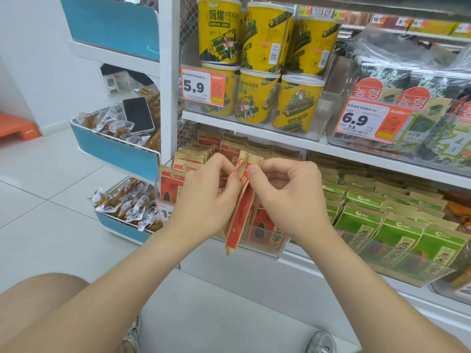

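A red and tan snack packet (239, 212) hangs edge-on in front of the lower shelf. My left hand (206, 197) grips it from the left, fingers curled round its upper part. From the right, my right hand (288, 192) pinches the packet's top edge between thumb and fingers. Behind the hands, more red packets (201, 151) of the same kind stand in rows in a clear shelf bin (265, 247).
Green packets (397, 225) fill the bin to the right. Yellow tubs (257, 62) and seaweed packs (413, 98) stand on the shelf above. At left, blue and white racks (114, 149) hold wrapped snacks and a black phone (138, 114). My knee and shoes are over the tiled floor below.
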{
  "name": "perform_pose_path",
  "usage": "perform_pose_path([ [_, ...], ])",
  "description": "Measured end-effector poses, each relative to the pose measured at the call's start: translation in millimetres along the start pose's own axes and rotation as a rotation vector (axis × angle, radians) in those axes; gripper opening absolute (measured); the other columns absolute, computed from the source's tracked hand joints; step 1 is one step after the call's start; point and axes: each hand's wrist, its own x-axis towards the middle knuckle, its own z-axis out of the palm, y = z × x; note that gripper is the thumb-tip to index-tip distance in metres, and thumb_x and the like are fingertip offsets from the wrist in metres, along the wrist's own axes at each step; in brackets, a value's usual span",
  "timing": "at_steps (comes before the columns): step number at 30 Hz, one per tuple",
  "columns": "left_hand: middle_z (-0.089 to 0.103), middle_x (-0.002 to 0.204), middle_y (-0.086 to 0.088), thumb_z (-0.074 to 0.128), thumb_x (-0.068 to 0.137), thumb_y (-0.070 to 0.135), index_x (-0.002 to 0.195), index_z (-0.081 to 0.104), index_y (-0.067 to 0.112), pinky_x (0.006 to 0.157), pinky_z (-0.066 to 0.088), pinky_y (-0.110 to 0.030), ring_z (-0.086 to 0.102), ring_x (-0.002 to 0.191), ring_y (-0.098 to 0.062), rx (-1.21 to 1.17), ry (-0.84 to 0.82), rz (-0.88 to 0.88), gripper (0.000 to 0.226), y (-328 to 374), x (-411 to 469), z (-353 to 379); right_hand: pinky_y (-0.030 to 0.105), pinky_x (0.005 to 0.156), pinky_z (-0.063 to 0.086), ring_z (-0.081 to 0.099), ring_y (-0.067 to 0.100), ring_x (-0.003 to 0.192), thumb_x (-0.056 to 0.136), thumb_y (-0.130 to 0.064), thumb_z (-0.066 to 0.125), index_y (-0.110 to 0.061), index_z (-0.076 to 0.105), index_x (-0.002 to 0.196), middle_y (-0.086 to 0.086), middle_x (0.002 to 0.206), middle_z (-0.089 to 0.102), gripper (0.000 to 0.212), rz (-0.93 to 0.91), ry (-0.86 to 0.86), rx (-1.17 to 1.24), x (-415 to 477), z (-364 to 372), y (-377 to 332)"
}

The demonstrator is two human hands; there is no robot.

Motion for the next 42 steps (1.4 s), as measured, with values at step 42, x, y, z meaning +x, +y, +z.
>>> perform_pose_path([
  [42, 0.08, 0.093, -0.006, 0.07, 0.103, 0.018, 0.092, 0.072, 0.0, 0.068, 0.066, -0.031, 0.081, 0.087, -0.016, -0.386, -0.076, -0.368, 0.02, 10, 12, -17, 0.046, 0.079, 0.066, 0.08, 0.018, 0.077, 0.093, -0.038, 0.08, -0.038, 0.083, 0.107, -0.009, 0.083, 0.081, 0.013, 0.094, -0.32, -0.169, 2, -25, 2],
])
